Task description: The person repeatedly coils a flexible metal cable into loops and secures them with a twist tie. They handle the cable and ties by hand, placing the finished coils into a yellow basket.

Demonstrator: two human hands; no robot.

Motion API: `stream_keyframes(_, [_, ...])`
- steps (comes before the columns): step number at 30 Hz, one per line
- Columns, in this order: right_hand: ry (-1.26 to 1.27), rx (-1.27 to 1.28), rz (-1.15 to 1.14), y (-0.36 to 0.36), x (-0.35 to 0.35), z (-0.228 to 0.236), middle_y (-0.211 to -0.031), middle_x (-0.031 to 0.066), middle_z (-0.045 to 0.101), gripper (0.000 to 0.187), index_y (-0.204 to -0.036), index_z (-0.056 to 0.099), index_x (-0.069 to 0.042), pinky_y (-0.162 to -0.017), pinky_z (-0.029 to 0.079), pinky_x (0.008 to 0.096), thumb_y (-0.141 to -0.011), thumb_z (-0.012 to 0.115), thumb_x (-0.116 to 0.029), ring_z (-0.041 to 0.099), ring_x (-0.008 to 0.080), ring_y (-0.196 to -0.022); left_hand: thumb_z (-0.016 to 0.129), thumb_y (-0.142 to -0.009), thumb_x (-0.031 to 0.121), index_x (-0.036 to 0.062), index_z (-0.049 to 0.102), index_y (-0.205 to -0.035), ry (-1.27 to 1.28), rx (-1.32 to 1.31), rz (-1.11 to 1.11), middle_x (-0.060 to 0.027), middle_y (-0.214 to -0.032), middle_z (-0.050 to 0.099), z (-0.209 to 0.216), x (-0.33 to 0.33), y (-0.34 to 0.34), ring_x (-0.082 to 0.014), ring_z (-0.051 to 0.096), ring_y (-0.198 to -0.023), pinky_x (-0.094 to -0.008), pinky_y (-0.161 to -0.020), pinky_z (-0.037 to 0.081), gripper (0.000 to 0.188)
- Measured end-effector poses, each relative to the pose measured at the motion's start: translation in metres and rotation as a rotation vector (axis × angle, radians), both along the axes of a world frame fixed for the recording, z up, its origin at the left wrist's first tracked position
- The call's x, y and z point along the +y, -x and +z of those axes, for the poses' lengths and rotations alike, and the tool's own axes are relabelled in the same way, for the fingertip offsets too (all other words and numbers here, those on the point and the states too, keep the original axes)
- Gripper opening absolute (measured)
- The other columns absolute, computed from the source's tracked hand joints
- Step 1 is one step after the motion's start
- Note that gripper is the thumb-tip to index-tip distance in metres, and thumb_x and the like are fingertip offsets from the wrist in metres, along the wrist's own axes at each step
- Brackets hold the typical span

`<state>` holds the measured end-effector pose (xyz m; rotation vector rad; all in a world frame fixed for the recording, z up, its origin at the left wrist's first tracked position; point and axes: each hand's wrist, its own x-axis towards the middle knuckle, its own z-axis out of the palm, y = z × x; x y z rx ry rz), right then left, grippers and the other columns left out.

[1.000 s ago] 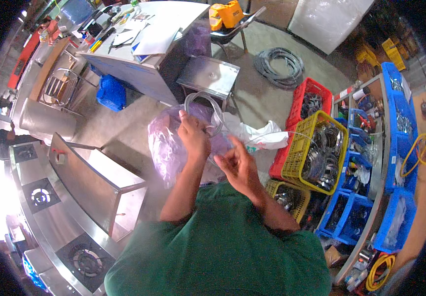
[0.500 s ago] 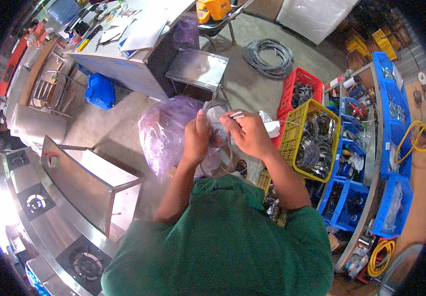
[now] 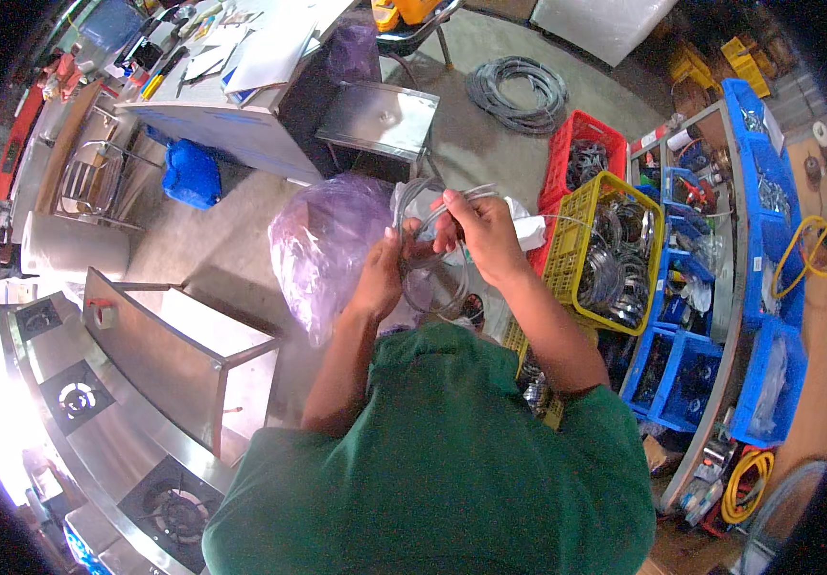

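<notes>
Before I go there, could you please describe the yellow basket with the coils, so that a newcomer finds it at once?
Start at the blue bins along the right of the picture. Just left of them, below the red crate, sits the yellow basket. Unlike the other yellow basket, partly hidden farther below, it shows its whole open top, filled with shiny coils.

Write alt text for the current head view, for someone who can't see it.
A person's left hand and right hand hold a loose coil of thin grey cable or tubing. A translucent purple bag lies beyond; a yellow crate and blue bins stand to the right.
</notes>
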<state>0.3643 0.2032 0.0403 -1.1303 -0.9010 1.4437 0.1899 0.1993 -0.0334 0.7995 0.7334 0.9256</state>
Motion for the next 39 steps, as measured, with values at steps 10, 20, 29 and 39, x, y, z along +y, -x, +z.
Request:
stream_keyframes(10, [0.044, 0.078, -0.009, 0.0, -0.007, 0.016, -0.069, 0.0057, 0.063, 0.036, -0.091, 0.067, 0.003, -0.049, 0.046, 0.028, -0.099, 0.057, -0.03, 0.061, 0.0155, -0.053, 0.037, -0.1, 0.058, -0.0034, 0.052, -0.125, -0.515, 0.365, -0.065, -0.011, -0.099, 0.062, 0.018, -0.013, 0.015, -0.0219, 0.062, -0.094, -0.0343, -0.083, 0.046, 0.067])
stream_keyframes(20, [-0.291, -0.305, 0.247, -0.006, -0.016, 0.002, -0.09, 0.0088, 0.067, 0.04, -0.118, 0.063, 0.002, -0.073, 0.051, 0.0288, -0.095, 0.064, -0.031, 0.065, 0.017, -0.08, 0.034, -0.106, 0.041, 0.0018, 0.049, -0.091, -0.307, 0.161, 0.293, -0.0073, -0.076, 0.056, 0.031, -0.017, 0.002, -0.0156, 0.057, -0.061, -0.0281, -0.053, 0.046, 0.045])
stream_keyframes(29, [-0.832, -1.057, 0.415, 0.014, -0.058, -0.037, -0.091, 0.0054, 0.062, 0.02, -0.097, 0.066, -0.015, -0.097, 0.033, 0.0507, -0.083, 0.071, -0.026, 0.059, 0.0253, -0.095, 0.037, -0.106, 0.037, 0.006, 0.046, -0.088, -0.042, -0.003, 0.502, -0.0071, -0.09, 0.052, 0.041, 0.001, 0.007, -0.0157, 0.053, -0.059, -0.0333, -0.061, 0.048, 0.037])
stream_keyframes(39, [-0.679, -0.824, 0.074, 0.028, -0.065, -0.025, -0.078, 0.0102, 0.057, 0.014, -0.095, 0.06, -0.004, -0.07, 0.045, 0.042, -0.089, 0.067, -0.015, 0.058, 0.0307, -0.074, 0.039, -0.105, 0.037, 0.0086, 0.045, -0.083, 0.225, -0.357, 0.192, -0.0049, -0.088, 0.047, 0.023, -0.015, 0.011, -0.0199, 0.05, -0.066, -0.0357, -0.066, 0.04, 0.037])
